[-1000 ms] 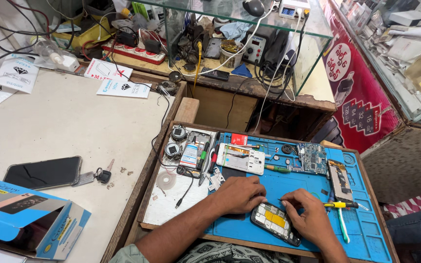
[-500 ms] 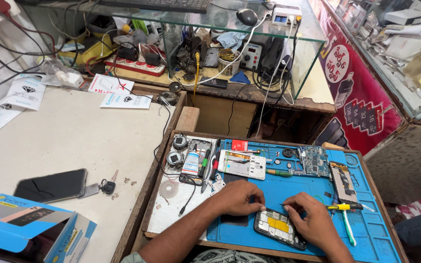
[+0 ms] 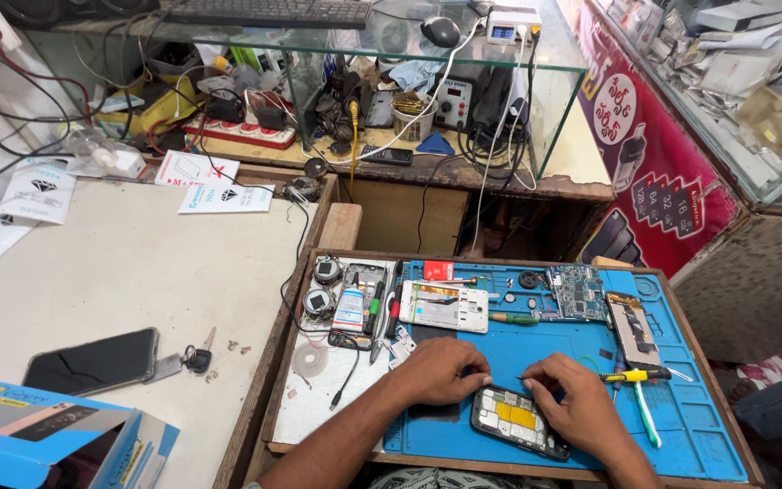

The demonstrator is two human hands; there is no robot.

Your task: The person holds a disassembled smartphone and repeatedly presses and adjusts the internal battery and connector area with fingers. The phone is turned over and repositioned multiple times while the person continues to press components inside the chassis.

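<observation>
An opened phone (image 3: pixel 516 421) with a yellow battery lies on the blue work mat (image 3: pixel 699 435). My left hand (image 3: pixel 441 369) rests on the mat at the phone's upper left corner, fingers curled and touching its edge. My right hand (image 3: pixel 579 403) sits over the phone's right side and pinches a thin metal tool (image 3: pixel 529 378) whose tip points left above the phone. A yellow-handled screwdriver (image 3: pixel 637 375) and green tweezers (image 3: pixel 646 418) lie just right of my right hand.
A circuit board (image 3: pixel 576 293), a white phone frame (image 3: pixel 443 306), another phone shell (image 3: pixel 632 328) and small parts lie on the mat's far half. A black phone (image 3: pixel 92 360) with keys (image 3: pixel 197 358) and a blue box (image 3: pixel 47 435) sit on the white counter at left. A glass shelf (image 3: pixel 364 32) stands behind.
The view has shifted slightly downward and left. Both hands stay at the opened phone, with my left hand drawn a little closer to its corner.
</observation>
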